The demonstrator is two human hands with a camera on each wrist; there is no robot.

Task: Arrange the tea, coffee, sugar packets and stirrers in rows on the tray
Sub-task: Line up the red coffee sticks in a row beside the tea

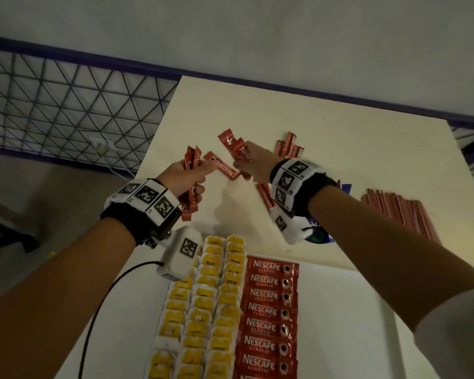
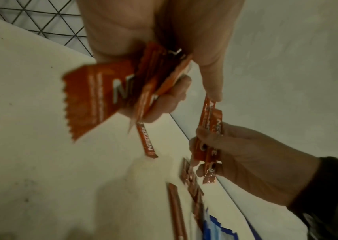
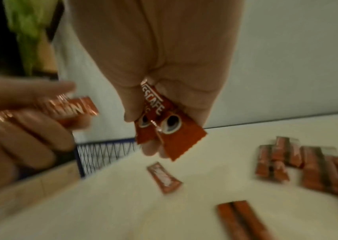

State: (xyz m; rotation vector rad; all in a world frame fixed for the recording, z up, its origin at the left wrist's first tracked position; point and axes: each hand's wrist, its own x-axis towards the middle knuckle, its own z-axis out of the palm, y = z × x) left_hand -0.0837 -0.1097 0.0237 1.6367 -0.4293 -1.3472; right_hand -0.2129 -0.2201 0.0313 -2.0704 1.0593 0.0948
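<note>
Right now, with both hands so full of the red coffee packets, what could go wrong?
1. The left hand grips a fanned bunch of coffee packets; one could slip out onto the table.
2. The right hand holds several too, and one packet sits between both hands, so it might drop in the swap.
3. A falling packet could knock the neat coffee row on the tray crooked.

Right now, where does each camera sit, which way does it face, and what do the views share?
Head: looks down past both forearms at the left hand, right hand, table and tray.
Left wrist: looks along its fingers gripping coffee packets; the other hand shows.
Right wrist: looks along its fingers, loose packets below.
Shared: both hands' packets.
</note>
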